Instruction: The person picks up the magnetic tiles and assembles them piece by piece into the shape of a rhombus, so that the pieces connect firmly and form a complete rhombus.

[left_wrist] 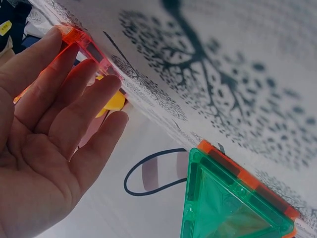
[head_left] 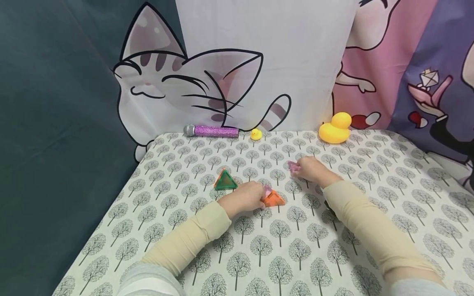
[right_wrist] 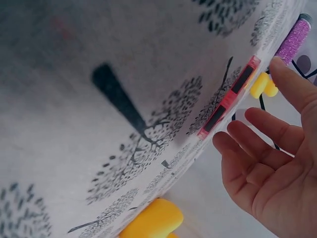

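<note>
In the head view my left hand (head_left: 247, 196) is at the middle of the table, at an orange translucent triangle tile (head_left: 274, 199) with a pink piece (head_left: 267, 190) against it. The left wrist view has the thumb and forefinger pinching the orange tile's (left_wrist: 73, 34) corner. Farther back on the right, my right hand (head_left: 312, 168) is over a pink tile (head_left: 293, 166). That tile (right_wrist: 229, 99) shows two dark strips on its edge; the thumb and loosely bent fingers stand around it, contact unclear. Left of the left hand, a green triangle tile (head_left: 225, 181) overlaps an orange one (left_wrist: 250, 179).
Along the back edge lie a purple glitter microphone (head_left: 216, 131), a small yellow duck (head_left: 256, 134) and a big yellow duck (head_left: 334, 130). A tree-print cloth (head_left: 281, 263) covers the table. Something dark (head_left: 328, 206) is partly hidden beneath the right forearm. Cartoon-print curtains hang behind.
</note>
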{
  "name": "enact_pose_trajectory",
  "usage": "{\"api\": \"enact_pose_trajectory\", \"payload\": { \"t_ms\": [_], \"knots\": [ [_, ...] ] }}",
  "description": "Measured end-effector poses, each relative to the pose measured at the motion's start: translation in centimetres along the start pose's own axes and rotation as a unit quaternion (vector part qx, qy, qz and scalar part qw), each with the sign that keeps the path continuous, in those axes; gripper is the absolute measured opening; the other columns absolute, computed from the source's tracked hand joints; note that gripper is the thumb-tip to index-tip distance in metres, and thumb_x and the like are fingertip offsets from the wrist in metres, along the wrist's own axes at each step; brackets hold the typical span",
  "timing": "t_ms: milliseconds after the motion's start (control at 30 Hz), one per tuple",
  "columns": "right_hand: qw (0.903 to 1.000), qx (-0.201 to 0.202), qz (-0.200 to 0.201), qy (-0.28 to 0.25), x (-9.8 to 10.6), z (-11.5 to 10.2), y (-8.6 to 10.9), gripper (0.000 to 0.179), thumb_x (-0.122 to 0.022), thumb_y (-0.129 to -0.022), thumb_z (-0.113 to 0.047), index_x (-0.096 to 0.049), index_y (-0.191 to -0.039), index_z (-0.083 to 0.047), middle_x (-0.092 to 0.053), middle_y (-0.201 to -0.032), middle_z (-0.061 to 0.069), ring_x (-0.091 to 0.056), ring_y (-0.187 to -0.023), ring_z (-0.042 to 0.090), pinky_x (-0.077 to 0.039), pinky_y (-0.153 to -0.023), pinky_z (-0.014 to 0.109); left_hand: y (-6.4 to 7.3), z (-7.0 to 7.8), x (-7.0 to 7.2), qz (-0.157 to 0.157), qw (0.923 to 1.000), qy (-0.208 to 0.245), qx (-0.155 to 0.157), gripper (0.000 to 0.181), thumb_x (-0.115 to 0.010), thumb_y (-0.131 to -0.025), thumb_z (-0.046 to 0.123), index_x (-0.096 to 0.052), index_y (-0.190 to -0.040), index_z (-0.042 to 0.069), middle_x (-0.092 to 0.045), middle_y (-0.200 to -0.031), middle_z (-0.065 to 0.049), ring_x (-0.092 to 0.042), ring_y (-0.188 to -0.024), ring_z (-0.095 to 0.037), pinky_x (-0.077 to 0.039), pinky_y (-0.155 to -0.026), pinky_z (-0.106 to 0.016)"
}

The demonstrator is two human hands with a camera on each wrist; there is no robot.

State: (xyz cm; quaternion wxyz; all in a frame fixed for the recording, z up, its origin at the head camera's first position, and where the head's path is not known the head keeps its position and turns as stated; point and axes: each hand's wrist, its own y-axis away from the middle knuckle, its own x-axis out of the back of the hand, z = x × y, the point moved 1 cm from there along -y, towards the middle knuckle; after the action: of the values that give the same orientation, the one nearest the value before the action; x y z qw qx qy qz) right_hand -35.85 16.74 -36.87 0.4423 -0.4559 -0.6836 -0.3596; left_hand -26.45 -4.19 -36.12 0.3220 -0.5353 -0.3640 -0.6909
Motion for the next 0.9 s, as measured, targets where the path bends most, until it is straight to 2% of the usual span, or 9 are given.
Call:
{"api": "enact_pose_trajectory", "payload": {
  "t_ms": [167, 300, 667, 800, 900],
  "knots": [
    [0.9986, -0.018, -0.011, 0.049, -0.1, -0.1, -0.4, 0.034, -0.065, -0.075, -0.036, -0.053, -0.07, -0.005, -0.05, -0.067, 0.007, -0.045, -0.059, 0.02, -0.039, -0.056, 0.031, 0.0, 0.0, 0.1, 0.006, 0.9999, -0.002, -0.011, 0.019, -0.069, -0.073, 0.027, -0.058, -0.06, 0.017, -0.052, -0.062, 0.008, -0.048, -0.06, -0.009, -0.041, -0.058, -0.022],
    [0.9968, -0.02, -0.018, 0.075, -0.1, -0.2, -0.6, 0.034, -0.067, -0.074, -0.035, -0.051, -0.065, -0.007, -0.05, -0.067, 0.008, -0.045, -0.061, 0.021, -0.039, -0.059, 0.033, 0.0, 0.0, 0.0, 0.008, 0.9999, 0.002, -0.014, 0.019, -0.069, -0.073, 0.026, -0.058, -0.06, 0.017, -0.052, -0.062, 0.009, -0.048, -0.06, -0.009, -0.04, -0.058, -0.022],
    [0.9903, 0.074, -0.047, 0.108, 1.3, 0.0, -0.9, 0.028, -0.069, -0.067, -0.025, -0.063, -0.081, -0.001, -0.058, -0.077, 0.006, -0.052, -0.069, 0.021, -0.045, -0.067, 0.037, 0.0, 0.0, 0.0, 0.01, 0.9999, 0.002, -0.009, 0.018, -0.069, -0.072, 0.027, -0.058, -0.063, 0.017, -0.052, -0.063, 0.008, -0.048, -0.061, -0.009, -0.042, -0.062, -0.023],
    [0.9867, 0.093, -0.037, 0.128, 1.6, -0.1, -0.5, 0.022, -0.064, -0.073, -0.02, -0.061, -0.074, 0.002, -0.058, -0.068, 0.008, -0.052, -0.061, 0.021, -0.046, -0.059, 0.034, 0.0, -0.1, 0.0, 0.01, 0.9999, 0.0, -0.007, 0.017, -0.069, -0.072, 0.027, -0.059, -0.064, 0.016, -0.053, -0.064, 0.008, -0.048, -0.062, -0.008, -0.042, -0.062, -0.024],
    [0.9857, 0.079, -0.04, 0.144, 1.6, -0.3, -0.3, 0.019, -0.058, -0.079, -0.015, -0.057, -0.066, -0.001, -0.052, -0.06, 0.007, -0.05, -0.054, 0.02, -0.046, -0.053, 0.032, 0.0, -0.1, 0.0, 0.01, 0.9999, 0.0, -0.007, 0.018, -0.07, -0.072, 0.027, -0.058, -0.062, 0.016, -0.053, -0.064, 0.008, -0.048, -0.062, -0.009, -0.042, -0.062, -0.024]
  ]
}}
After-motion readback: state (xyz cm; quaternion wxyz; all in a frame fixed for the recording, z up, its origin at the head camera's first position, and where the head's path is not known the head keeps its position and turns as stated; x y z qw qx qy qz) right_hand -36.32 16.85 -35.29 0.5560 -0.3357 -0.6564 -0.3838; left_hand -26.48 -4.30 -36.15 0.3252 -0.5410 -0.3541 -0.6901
